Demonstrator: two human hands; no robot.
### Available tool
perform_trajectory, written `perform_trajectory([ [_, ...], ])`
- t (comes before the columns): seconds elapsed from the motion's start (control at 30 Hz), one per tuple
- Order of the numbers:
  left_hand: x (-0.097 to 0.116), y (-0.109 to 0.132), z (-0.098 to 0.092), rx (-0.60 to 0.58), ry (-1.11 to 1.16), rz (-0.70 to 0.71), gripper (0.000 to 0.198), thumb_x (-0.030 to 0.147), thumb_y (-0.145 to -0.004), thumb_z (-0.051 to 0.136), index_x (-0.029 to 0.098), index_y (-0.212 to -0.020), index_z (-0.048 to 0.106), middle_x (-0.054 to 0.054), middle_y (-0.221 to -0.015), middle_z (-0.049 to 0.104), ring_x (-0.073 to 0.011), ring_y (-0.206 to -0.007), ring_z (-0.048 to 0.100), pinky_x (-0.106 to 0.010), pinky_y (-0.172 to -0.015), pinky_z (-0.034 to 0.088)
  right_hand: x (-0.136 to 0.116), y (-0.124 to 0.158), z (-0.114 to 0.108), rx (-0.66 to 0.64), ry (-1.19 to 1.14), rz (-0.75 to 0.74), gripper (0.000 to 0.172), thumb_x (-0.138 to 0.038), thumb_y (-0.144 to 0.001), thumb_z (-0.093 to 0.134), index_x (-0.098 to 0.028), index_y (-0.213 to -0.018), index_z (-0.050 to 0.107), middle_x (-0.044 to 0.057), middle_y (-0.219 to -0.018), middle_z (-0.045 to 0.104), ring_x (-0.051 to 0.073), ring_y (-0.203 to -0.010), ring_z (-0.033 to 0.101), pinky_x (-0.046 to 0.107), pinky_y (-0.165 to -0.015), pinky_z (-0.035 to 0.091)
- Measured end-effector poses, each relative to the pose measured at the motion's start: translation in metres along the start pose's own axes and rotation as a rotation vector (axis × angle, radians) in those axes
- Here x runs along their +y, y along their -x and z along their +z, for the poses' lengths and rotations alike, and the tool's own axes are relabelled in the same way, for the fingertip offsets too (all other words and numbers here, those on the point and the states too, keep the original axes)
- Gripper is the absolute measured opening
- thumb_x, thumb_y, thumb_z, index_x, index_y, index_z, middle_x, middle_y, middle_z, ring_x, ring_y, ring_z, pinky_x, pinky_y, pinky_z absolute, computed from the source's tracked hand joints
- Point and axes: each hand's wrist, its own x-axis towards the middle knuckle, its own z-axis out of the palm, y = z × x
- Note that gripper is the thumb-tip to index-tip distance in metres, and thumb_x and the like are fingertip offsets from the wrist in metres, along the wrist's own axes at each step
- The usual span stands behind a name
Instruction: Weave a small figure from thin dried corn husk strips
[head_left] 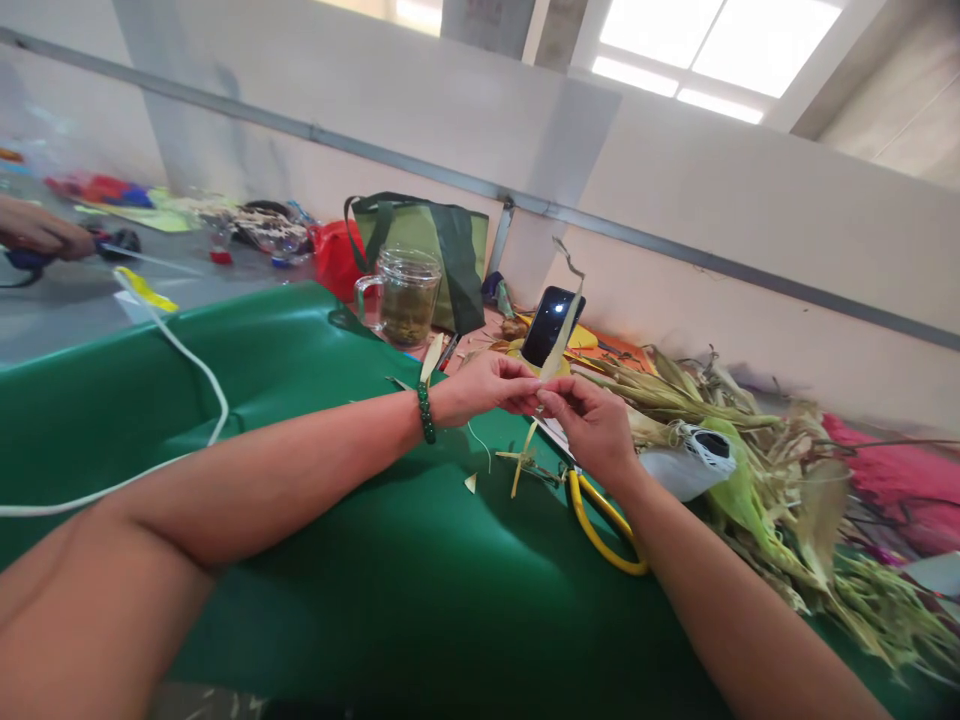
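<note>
Over the green mat (420, 620), my left hand (491, 388) and my right hand (589, 418) meet fingertip to fingertip. Both pinch the lower end of a pale corn husk strip (564, 325), whose thin curled tip rises upward. Below the hands lie a few narrow husk strips (517, 460) crossing each other and a small husk scrap (470, 484). Yellow-handled scissors (607, 530) rest beside my right wrist, their blades partly hidden. A green bead bracelet (425, 412) circles my left wrist, with another husk piece (432, 358) standing just behind it.
Behind the hands stand a phone (553, 325), a glass mug of tea (409, 295) and a green bag (457, 255). Piled dried husks (750, 470) and a white thread spool (690, 460) occupy the right. A white cable (199, 365) crosses the left; another person's hand (45, 230) is beyond.
</note>
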Motion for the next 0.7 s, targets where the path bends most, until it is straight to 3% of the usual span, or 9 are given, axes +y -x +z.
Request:
perform_trajectory([
  [0.33, 0.002, 0.008, 0.009, -0.006, 0.019, 0.049, 0.025, 0.031, -0.067, 0.079, 0.009, -0.070, 0.066, -0.002, -0.061, 0.065, -0.0075, -0.059, 0.061, -0.021, -0.063, 0.052, -0.009, 0.000, 0.001, 0.116, -0.261, 0.174, 0.022, -0.030, -0.060, 0.076, -0.019, -0.068, 0.058, -0.004, -0.057, 0.062, 0.012, -0.050, 0.059, 0.026, -0.050, 0.053],
  [0.47, 0.001, 0.009, 0.010, -0.008, 0.052, 0.058, 0.028, 0.030, -0.059, 0.084, 0.010, -0.071, 0.068, -0.002, -0.065, 0.067, -0.0087, -0.062, 0.062, -0.022, -0.065, 0.051, -0.012, -0.001, -0.002, 0.086, -0.289, 0.167, 0.022, -0.027, -0.061, 0.076, -0.019, -0.067, 0.057, -0.004, -0.057, 0.061, 0.011, -0.049, 0.058, 0.025, -0.051, 0.052],
  [0.7, -0.005, 0.006, 0.012, 0.010, 0.142, 0.012, 0.030, 0.033, -0.062, 0.082, 0.010, -0.067, 0.065, -0.001, -0.060, 0.065, -0.0077, -0.058, 0.061, -0.023, -0.065, 0.051, -0.012, -0.001, -0.001, 0.066, -0.232, 0.120, 0.021, -0.025, -0.063, 0.073, -0.020, -0.070, 0.054, -0.006, -0.055, 0.056, 0.010, -0.048, 0.055, 0.023, -0.047, 0.047],
])
